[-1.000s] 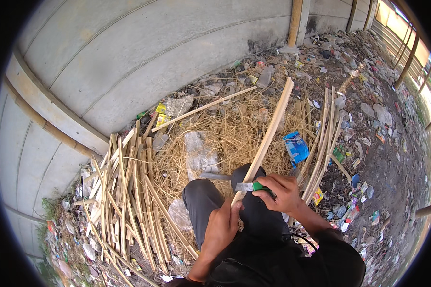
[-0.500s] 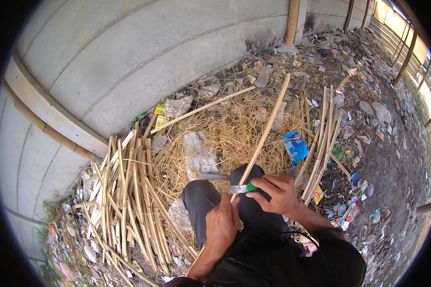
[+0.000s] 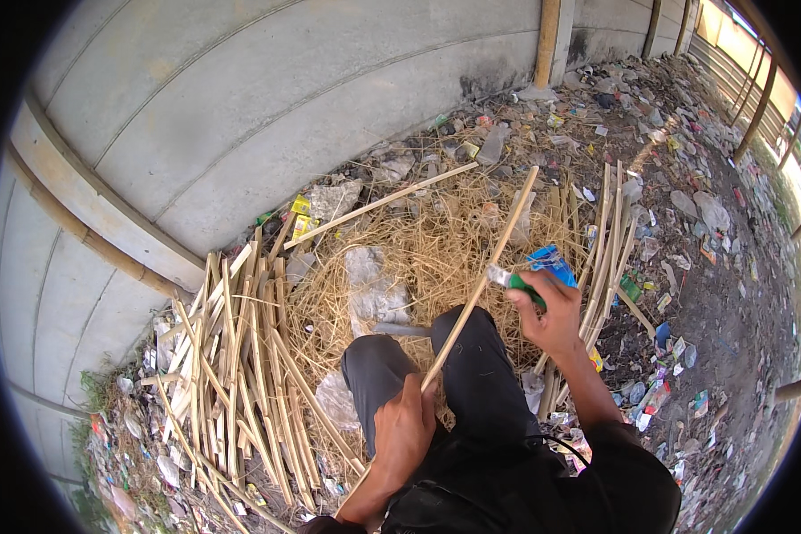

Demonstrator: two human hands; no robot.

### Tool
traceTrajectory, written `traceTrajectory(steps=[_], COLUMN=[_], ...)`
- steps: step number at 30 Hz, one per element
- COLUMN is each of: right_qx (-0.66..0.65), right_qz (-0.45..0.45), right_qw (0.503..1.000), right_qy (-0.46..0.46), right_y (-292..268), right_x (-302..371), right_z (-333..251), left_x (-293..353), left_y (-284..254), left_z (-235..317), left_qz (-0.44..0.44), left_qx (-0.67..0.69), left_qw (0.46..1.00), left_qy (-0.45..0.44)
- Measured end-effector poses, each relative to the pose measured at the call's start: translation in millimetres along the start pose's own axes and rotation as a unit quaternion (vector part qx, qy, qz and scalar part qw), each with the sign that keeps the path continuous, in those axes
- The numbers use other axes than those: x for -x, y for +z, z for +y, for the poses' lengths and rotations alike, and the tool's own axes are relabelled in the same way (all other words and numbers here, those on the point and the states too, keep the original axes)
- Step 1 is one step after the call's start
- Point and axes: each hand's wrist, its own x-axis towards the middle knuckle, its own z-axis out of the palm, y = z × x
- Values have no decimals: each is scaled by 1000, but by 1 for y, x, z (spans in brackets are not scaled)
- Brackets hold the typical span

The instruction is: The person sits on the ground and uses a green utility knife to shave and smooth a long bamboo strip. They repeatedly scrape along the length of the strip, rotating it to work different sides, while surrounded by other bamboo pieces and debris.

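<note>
A long, thin bamboo strip [image 3: 472, 307] slants away from me across my dark-trousered right knee. Near my lap my left hand [image 3: 404, 425] is closed round its lower part, and the strip's near end runs back beside my forearm. My right hand [image 3: 547, 309], farther up and to the right, grips the green handle of a knife [image 3: 498, 275]. The knife's short grey blade touches or crosses the strip below its far end; the fingers partly hide the handle. Straw-like shavings [image 3: 454, 240] cover the ground ahead of my knees.
Many bamboo strips [image 3: 240, 374] lie heaped on my left, with a smaller bundle [image 3: 607, 254] on the right. A grey block [image 3: 376, 289] sits among the shavings before my knees. Litter covers the ground on the right. A concrete wall [image 3: 267, 98] stands at the back left.
My right hand with the knife has moved up and right along the strip, away from my left hand. The strip and my left hand have drawn slightly back toward me.
</note>
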Motion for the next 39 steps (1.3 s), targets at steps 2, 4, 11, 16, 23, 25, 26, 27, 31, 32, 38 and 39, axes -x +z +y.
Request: traceTrajectory(steps=[2,4,11,16,23,25,26,27,31,32,38,39], right_qx=[80,120,-68,-94,-97,-97,-95,-95,-78,-67,-29,-27], right_qz=[40,41,-73,-143,-167,-168,-168,-168,-127,-113,-95,-100], right_qw=[986,966,995,984,980,980,980,980,987,989,994,994], right_qy=[139,224,12,-45,-54,-55,-56,-57,-66,-65,-44,-45], right_y=[-28,-51,-9,7,8,8,7,7,9,7,-1,-2], right_x=[-28,-38,17,35,30,28,26,26,26,23,7,6], right_z=[34,59,-12,-43,-53,-53,-53,-52,-48,-46,-18,-16], left_x=[18,25,9,-8,-13,-13,-13,-13,-12,-11,-1,-1], left_y=[-3,-5,-11,-14,-4,-2,-2,-1,-1,-1,-2,-1], left_z=[-5,-8,-3,16,18,19,19,19,18,17,10,10], left_qz=[-36,-57,-75,-76,-41,-30,-27,-24,-18,-18,-30,-29], left_qx=[2,8,114,161,105,84,77,69,55,53,47,48], left_qw=[999,998,988,983,994,996,997,997,998,998,998,998], left_qy=[-21,-34,-68,-47,-13,-11,-9,-7,-3,-4,-22,-22])
